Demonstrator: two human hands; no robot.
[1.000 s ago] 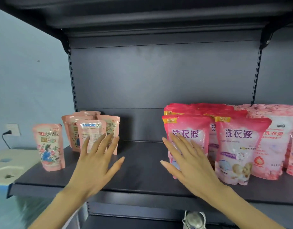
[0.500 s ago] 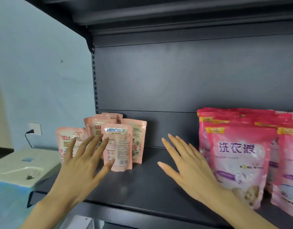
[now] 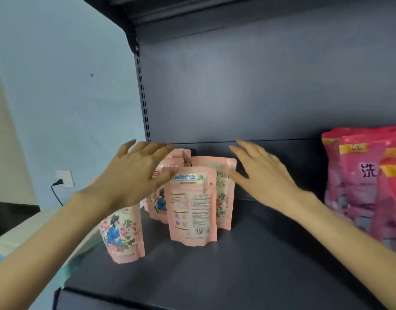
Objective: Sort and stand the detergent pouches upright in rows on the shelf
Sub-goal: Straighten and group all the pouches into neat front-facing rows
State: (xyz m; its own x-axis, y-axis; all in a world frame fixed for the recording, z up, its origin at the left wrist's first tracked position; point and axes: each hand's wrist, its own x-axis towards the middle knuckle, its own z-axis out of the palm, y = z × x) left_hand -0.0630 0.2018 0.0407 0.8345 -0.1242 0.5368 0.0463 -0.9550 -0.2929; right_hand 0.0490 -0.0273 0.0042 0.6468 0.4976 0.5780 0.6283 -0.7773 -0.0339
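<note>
Dark shelf (image 3: 237,265) against a pale blue wall (image 3: 69,97). Small peach pouches (image 3: 191,204) now sit centred, flanked by left hand (image 3: 130,175) and right hand (image 3: 264,177), both spread wide, empty; pink pouches (image 3: 367,182) have slid rightward.

We see our left hand (image 3: 134,175) and right hand (image 3: 263,175) spread empty over small peach pouches (image 3: 190,204) standing at eleven o'clock on the shelf (image 3: 248,265), magenta pouches (image 3: 367,184) at three.

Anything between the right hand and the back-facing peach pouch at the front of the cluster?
Nothing visible. The right hand is open beside the floral pouch, which stands behind and right of the back-facing pouch. The back-facing pouch's front and right edge look exposed.
</note>
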